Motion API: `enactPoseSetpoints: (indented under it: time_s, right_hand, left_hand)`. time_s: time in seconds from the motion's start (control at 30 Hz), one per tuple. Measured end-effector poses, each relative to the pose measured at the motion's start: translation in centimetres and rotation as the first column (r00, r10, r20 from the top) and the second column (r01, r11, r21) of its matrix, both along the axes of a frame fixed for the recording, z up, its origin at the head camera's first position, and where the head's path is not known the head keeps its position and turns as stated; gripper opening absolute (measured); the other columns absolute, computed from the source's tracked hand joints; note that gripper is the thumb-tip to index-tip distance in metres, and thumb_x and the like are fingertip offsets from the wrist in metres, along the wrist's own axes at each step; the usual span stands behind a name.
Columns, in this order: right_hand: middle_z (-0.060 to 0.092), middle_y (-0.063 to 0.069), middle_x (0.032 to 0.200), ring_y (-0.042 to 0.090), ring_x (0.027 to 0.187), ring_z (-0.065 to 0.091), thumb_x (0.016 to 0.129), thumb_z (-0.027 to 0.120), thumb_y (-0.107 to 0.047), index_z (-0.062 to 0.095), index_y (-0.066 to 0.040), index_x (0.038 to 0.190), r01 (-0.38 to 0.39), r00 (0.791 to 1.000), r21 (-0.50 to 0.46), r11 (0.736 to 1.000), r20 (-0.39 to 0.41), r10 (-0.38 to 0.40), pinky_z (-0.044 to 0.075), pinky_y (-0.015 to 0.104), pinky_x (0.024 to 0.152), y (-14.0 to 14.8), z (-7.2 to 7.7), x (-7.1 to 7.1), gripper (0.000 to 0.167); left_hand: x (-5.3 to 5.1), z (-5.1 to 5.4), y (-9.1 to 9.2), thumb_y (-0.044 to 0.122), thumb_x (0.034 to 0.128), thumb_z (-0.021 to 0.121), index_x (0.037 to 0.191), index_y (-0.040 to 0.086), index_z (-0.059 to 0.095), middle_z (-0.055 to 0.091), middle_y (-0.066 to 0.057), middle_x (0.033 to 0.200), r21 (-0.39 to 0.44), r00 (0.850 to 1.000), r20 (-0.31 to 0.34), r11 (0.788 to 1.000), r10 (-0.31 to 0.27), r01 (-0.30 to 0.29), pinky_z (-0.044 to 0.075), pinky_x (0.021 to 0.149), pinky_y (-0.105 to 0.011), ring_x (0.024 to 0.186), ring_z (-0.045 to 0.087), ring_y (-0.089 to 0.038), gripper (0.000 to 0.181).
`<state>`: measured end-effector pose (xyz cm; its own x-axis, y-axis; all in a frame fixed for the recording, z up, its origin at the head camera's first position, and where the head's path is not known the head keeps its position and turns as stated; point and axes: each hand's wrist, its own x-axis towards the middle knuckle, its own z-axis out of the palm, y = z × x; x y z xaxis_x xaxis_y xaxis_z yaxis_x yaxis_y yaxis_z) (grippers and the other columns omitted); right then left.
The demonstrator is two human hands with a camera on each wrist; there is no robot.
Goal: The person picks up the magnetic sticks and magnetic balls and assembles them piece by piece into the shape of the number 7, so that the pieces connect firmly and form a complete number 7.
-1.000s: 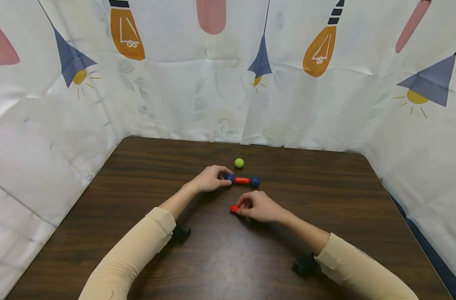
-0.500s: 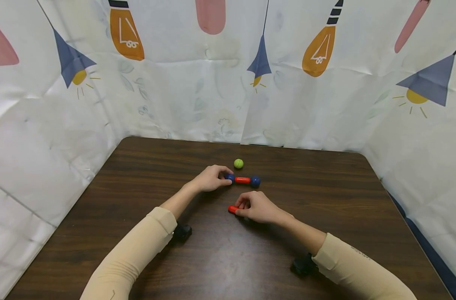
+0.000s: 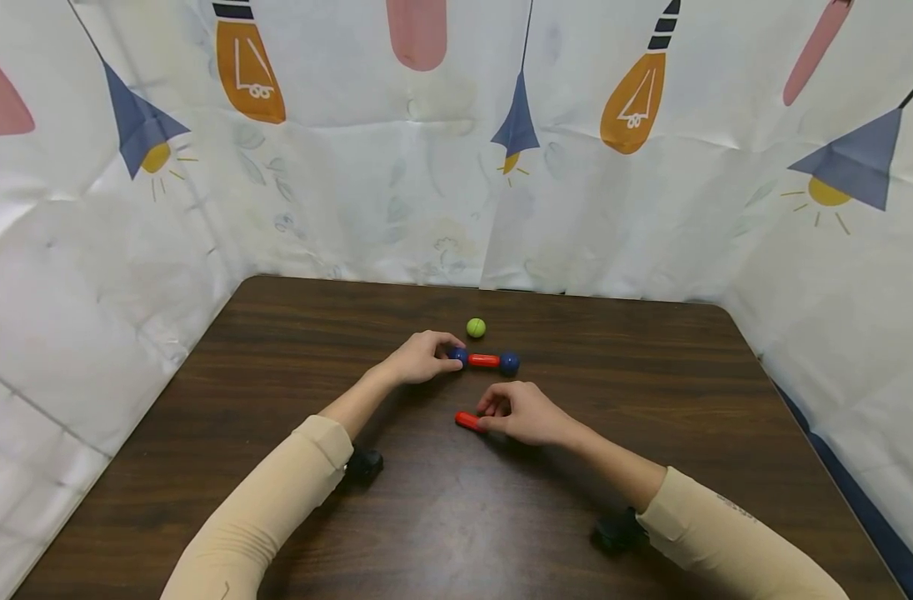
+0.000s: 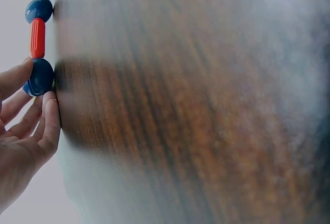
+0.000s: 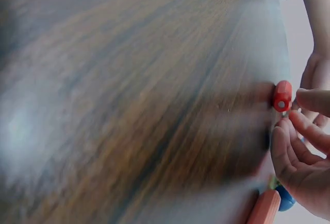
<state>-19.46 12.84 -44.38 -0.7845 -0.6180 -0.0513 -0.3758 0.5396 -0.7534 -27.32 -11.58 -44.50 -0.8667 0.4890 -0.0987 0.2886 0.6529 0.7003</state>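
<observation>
My left hand (image 3: 419, 358) pinches one blue ball (image 4: 39, 77) of a short bar. That bar is a red ribbed rod (image 3: 484, 361) with a blue ball at either end, lying on the table. Closer to me, a second red rod (image 3: 467, 420) lies on the table. My right hand (image 3: 527, 414) is beside its right end, thumb and bent fingers around a small gap. In the right wrist view this rod sits just below the fingertips, its near end uncovered; whether the thumb still touches it is hard to see.
A small yellow-green ball (image 3: 476, 327) rests beyond the bar. Under my right palm, the right wrist view shows another red rod (image 5: 264, 208) and a blue ball (image 5: 285, 198), partly hidden. The dark wooden table (image 3: 314, 317) meets a printed white curtain (image 3: 351, 192) behind.
My right hand has drawn back slightly to the right, so more of the loose red rod shows. The rod has shifted a little left. My left hand and the bar stay put.
</observation>
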Motion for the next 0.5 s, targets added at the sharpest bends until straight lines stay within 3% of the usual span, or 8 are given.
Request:
enactPoseSetpoints:
  time_s: [0.5]
  right_hand:
    - [0.068,-0.005,0.092,0.015,0.083,0.063,0.095,0.075,-0.014,0.072,-0.006,0.11,0.011,0.999,-0.029,1.0,0.032,-0.01,0.052,0.03,0.073,2.6,1.3,-0.2,0.017]
  left_hand:
    - [0.0,0.0,0.1,0.022,0.0994,0.071,0.131,0.008,0.068,0.067,-0.005,0.103,0.006,1.0,0.001,1.0,0.005,-0.005,0.048,0.07,-0.032,0.079,0.059,-0.017,0.035]
